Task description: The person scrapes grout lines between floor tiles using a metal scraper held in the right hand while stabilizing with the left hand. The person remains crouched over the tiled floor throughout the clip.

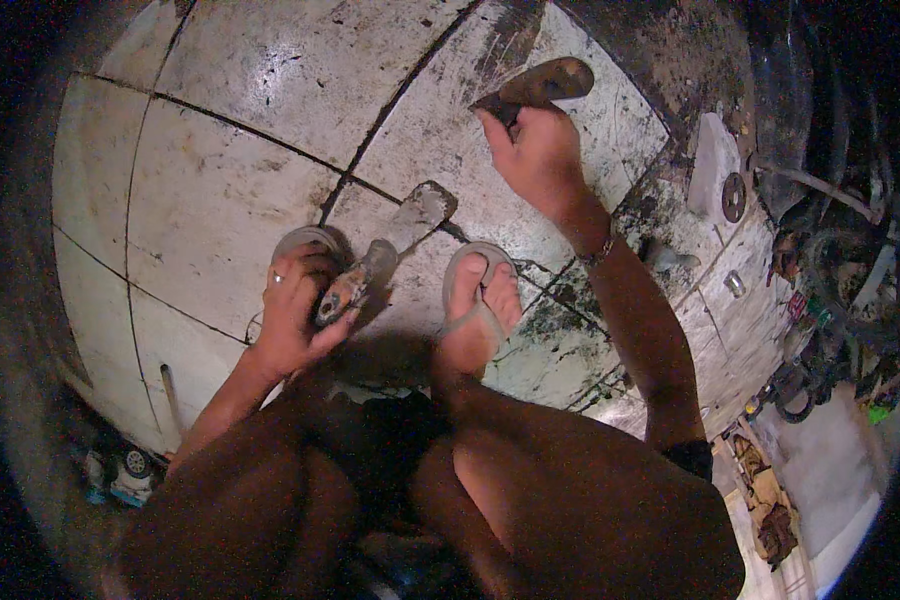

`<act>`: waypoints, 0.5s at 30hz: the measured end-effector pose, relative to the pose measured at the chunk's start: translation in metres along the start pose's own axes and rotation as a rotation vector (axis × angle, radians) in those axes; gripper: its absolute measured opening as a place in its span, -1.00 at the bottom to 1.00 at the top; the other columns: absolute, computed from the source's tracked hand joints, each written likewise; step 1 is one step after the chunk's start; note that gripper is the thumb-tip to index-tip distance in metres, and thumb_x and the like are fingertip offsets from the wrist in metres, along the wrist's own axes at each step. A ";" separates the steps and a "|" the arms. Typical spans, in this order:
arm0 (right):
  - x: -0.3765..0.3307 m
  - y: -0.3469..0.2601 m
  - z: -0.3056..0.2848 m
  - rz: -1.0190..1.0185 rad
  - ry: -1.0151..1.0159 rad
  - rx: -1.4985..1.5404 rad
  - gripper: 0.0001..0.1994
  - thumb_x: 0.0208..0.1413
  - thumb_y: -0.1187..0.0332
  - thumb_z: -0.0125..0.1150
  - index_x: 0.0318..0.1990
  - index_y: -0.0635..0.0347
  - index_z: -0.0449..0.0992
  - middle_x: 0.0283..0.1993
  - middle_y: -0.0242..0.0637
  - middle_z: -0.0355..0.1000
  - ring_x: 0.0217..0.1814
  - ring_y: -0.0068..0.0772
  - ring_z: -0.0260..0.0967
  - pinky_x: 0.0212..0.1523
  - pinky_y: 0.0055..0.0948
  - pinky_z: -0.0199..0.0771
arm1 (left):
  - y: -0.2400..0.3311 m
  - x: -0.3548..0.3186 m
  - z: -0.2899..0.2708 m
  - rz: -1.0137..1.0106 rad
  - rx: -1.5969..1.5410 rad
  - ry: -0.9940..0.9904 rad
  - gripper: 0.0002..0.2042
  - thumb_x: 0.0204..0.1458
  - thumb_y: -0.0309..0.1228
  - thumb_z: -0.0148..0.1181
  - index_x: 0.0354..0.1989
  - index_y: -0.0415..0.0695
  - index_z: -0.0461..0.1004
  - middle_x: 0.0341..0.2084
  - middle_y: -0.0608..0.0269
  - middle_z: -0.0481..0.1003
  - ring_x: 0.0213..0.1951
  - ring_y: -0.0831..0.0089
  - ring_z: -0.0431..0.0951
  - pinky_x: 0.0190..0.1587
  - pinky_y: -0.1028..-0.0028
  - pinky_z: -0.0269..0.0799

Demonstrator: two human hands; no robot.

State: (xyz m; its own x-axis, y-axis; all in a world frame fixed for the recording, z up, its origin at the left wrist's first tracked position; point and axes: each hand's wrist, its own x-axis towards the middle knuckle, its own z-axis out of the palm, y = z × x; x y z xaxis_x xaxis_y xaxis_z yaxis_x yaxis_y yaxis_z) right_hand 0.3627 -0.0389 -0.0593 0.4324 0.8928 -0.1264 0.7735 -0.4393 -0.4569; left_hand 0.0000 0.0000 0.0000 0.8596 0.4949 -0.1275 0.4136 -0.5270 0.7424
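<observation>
My left hand (298, 300), with a ring on one finger, is closed around the near end of a grimy metal piece (378, 258). The piece has a rusty, orange-stained end near my thumb and a flat, pale, rounded far end; its exact kind is unclear. Farther off to the right, my right hand (542, 155) grips a brown, flat, elongated piece (558, 80) with a rounded end, too dim to name. My fingers hide part of it. The two pieces are apart. Sandalled feet flank the metal piece, the right sandal (452, 275) showing plainly.
Stained white floor tiles (240, 190) spread beneath me. At right lie a dark disc (733, 197) on a pale piece, a small metal cylinder (735, 283), and a heap of tangled parts (835, 265). A toy-like white car (133, 480) sits lower left, near a thin stick (169, 395).
</observation>
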 end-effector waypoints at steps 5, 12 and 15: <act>0.033 0.015 0.006 0.132 0.161 0.221 -0.70 0.17 0.20 0.38 -0.32 0.33 0.64 -0.42 -0.14 0.62 -0.48 -0.32 0.55 -0.37 -0.30 0.51 | -0.005 -0.002 -0.010 -0.028 0.061 0.010 -0.59 -0.13 -0.33 0.46 -0.13 -0.21 0.47 -0.05 -0.02 0.48 0.07 -0.06 0.43 0.10 0.04 0.32; 0.028 0.026 -0.009 0.135 0.216 0.224 -0.77 0.16 0.29 0.37 -0.36 0.32 0.66 -0.45 -0.14 0.59 -0.43 -0.20 0.57 -0.32 -0.25 0.52 | -0.003 0.001 0.002 0.026 0.023 0.019 -0.60 -0.13 -0.33 0.45 -0.14 -0.20 0.46 -0.05 -0.03 0.47 0.06 -0.06 0.44 0.10 0.05 0.32; 0.008 0.008 0.013 -0.342 0.317 0.122 -0.76 0.16 0.28 0.38 -0.36 0.33 0.66 -0.48 -0.13 0.58 -0.45 -0.27 0.55 -0.34 -0.28 0.50 | -0.001 -0.001 0.000 -0.009 0.021 0.017 -0.60 -0.13 -0.34 0.45 -0.14 -0.21 0.46 -0.05 -0.03 0.47 0.06 -0.06 0.44 0.10 0.05 0.32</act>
State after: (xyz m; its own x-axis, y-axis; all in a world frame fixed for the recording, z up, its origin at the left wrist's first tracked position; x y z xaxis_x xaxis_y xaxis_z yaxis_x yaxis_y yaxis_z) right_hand 0.3666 -0.0337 -0.0759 0.2971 0.9013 0.3153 0.8441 -0.0936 -0.5279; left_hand -0.0013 -0.0002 -0.0002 0.8504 0.5115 -0.1229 0.4277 -0.5364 0.7276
